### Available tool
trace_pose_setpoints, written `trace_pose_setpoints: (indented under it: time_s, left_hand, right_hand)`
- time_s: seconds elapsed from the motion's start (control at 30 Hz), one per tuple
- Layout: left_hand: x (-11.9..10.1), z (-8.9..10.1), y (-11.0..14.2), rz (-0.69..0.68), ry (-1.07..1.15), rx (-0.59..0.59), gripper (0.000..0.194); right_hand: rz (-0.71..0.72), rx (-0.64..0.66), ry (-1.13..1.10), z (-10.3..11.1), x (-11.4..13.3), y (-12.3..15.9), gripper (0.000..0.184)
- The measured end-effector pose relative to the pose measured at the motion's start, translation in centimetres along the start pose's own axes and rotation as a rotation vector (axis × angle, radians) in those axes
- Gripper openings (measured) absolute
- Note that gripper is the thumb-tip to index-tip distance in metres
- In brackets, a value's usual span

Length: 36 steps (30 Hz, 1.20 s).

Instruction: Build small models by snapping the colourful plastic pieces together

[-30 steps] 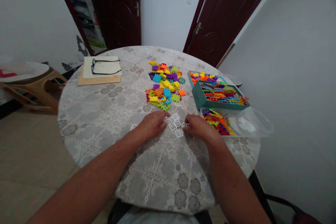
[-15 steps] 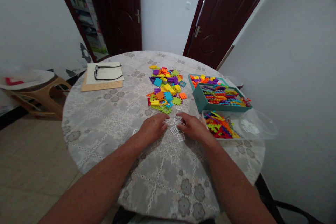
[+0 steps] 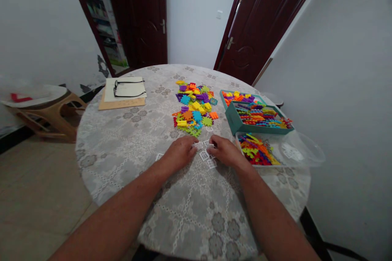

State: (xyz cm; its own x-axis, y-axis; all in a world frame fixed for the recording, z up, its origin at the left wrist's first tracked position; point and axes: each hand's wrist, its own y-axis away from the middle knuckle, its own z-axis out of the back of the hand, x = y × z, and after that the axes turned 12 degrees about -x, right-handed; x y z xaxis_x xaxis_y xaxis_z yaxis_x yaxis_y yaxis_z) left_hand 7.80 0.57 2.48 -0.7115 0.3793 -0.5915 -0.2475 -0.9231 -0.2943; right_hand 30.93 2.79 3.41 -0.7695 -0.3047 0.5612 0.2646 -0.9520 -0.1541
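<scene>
Several white window-shaped plastic pieces [image 3: 204, 155] lie on the patterned tablecloth between my hands. My left hand [image 3: 183, 150] is closed, thumb and index finger pinching a white window piece [image 3: 198, 145] at the left of the group. From the other side, my right hand [image 3: 223, 151] has its fingers curled in a pinch on another white piece [image 3: 210, 144]. Its fingertips are partly hidden. Just beyond the hands sits a pile of colourful gear-shaped and block toy pieces [image 3: 196, 116]. Near my left forearm lies one more white piece [image 3: 159, 157], partly covered.
At the right stand a teal box of colourful pieces [image 3: 234, 120], a second teal tray [image 3: 222, 97] behind it and a clear plastic container [image 3: 281, 163]. Black glasses [image 3: 128, 94] rest on papers [image 3: 105, 105] at the far left. A wooden stool [image 3: 58, 110] stands beyond the table [image 3: 122, 138].
The view has tilted slightly, so the scene sits a little lower. My right fingers have drawn closer together around a white piece; the left hand stays nearly in place.
</scene>
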Motion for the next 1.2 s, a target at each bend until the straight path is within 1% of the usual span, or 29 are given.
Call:
trace_pose_setpoints:
  time_s: [0.07,0.13,0.23,0.33,0.37,0.43,0.53,0.67,0.73,0.8,0.9,0.97,1.03,1.1,1.2]
  left_hand:
    - [0.0,0.0,-0.1,0.012,0.061,-0.028,0.028]
    - [0.0,0.1,-0.3,0.047,0.123,-0.043,0.027]
    - [-0.2,0.3,-0.7,0.132,0.210,-0.056,0.027]
    - [-0.5,0.6,-0.9,0.221,0.317,-0.075,0.030]
    - [-0.7,0.7,-0.9,0.245,0.353,-0.083,0.032]
    - [-0.9,0.9,-0.9,0.272,0.406,-0.104,0.034]
    - [-1.2,1.1,-0.9,0.269,0.425,-0.171,0.036]
    - [-1.1,0.8,-0.8,0.222,0.389,-0.245,0.035]
    - [-0.9,0.5,-0.8,0.164,0.323,-0.274,0.034]
    - [-0.7,0.0,-0.6,0.077,0.252,-0.302,0.034]
    - [-0.7,-0.6,-0.3,-0.041,0.252,-0.294,0.045]
    - [-1.0,-0.7,0.0,-0.110,0.317,-0.255,0.053]
    - [-1.3,-0.4,0.1,-0.169,0.368,-0.228,0.053]
    - [-1.2,0.1,0.0,-0.185,0.351,-0.263,0.048]
    - [-0.3,1.1,-0.3,-0.182,0.195,-0.337,0.041]
  right_hand:
    - [-0.030,-0.027,-0.080,-0.2,-0.1,0.0,0.005]
    - [-0.098,-0.044,-0.242,-0.5,-0.2,-0.1,0.010]
    - [-0.303,-0.089,-0.661,-1.2,0.3,-0.5,0.023]
    - [-0.504,-0.129,-1.075,-1.4,1.3,-0.7,0.030]
    - [-0.555,-0.126,-1.169,-1.4,1.5,-0.7,0.031]
    - [-0.641,-0.106,-1.277,-1.3,1.9,-0.7,0.031]
    - [-0.721,-0.054,-1.304,-1.3,2.1,-0.6,0.028]
    - [-0.707,-0.024,-1.235,-1.5,2.8,-0.3,0.028]
    - [-0.695,-0.009,-1.216,-1.6,3.3,-0.2,0.031]
    - [-0.691,0.032,-1.235,-1.8,3.7,0.0,0.034]
    - [-0.674,0.091,-1.290,-2.4,4.0,0.2,0.037]
    - [-0.660,0.087,-1.331,-2.7,3.9,0.2,0.037]
    - [-0.652,0.069,-1.368,-2.7,3.7,0.1,0.035]
    - [-0.658,0.037,-1.383,-2.4,3.3,-0.1,0.033]
    - [-0.681,-0.032,-1.368,-1.6,2.5,-0.5,0.030]
